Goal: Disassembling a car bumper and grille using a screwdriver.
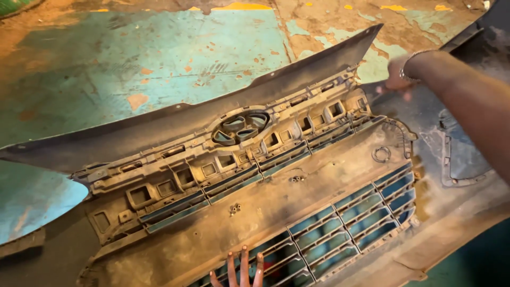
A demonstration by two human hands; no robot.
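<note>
The big dusty car bumper (297,207) lies inside-up on the worn green floor (133,58). Your left hand (239,271) rests flat on its lower grille (340,228), fingers spread. Your right hand (398,74) touches the bumper's top right edge; it is blurry, so I cannot tell its grip.

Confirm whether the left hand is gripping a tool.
No: the left hand holds nothing, its fingertips resting flat on the lower grille of the dusty bumper.
</note>
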